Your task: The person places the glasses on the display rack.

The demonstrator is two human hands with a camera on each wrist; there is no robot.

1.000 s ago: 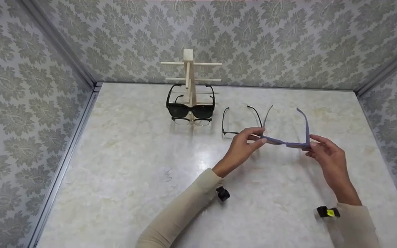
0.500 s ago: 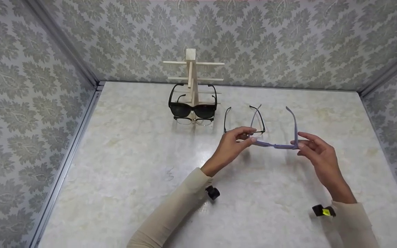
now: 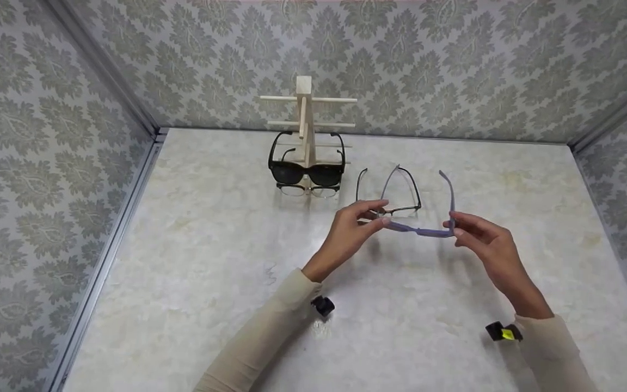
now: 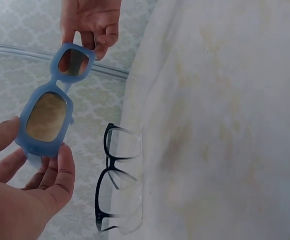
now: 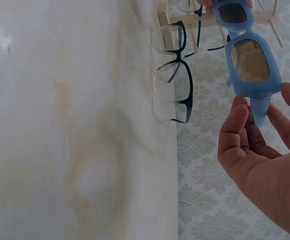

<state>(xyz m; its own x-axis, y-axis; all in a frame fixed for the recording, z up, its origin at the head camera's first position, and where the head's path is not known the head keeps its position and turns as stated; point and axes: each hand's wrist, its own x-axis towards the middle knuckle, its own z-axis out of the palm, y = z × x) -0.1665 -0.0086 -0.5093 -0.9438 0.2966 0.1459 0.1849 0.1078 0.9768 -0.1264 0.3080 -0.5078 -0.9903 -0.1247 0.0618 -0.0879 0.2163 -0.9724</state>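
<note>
Blue-framed sunglasses (image 3: pixel 432 233) with brownish lenses are held up over the table, temples unfolded and pointing away from the person. My left hand (image 3: pixel 348 231) pinches the left end of the frame between thumb and fingers. At the opposite end, my right hand (image 3: pixel 490 251) grips the hinge corner, its fingers round the start of the temple, as the right wrist view shows on the sunglasses (image 5: pixel 254 65). Just behind, black-and-clear eyeglasses (image 3: pixel 418 197) rest on the table with their temples open; the left hand covers part of them in the head view.
A wooden eyewear stand (image 3: pixel 304 87) with crossbars stands at the back. Black sunglasses (image 3: pixel 324 175) hang on it, above half-rimmed eyeglasses (image 3: pixel 324 191). The marbled table (image 3: pixel 194 261) meets patterned walls (image 3: pixel 346 54) at the back and both sides.
Both hands have moved left with the blue sunglasses, which now overlap the eyeglasses behind them in the head view. The view has shifted slightly.
</note>
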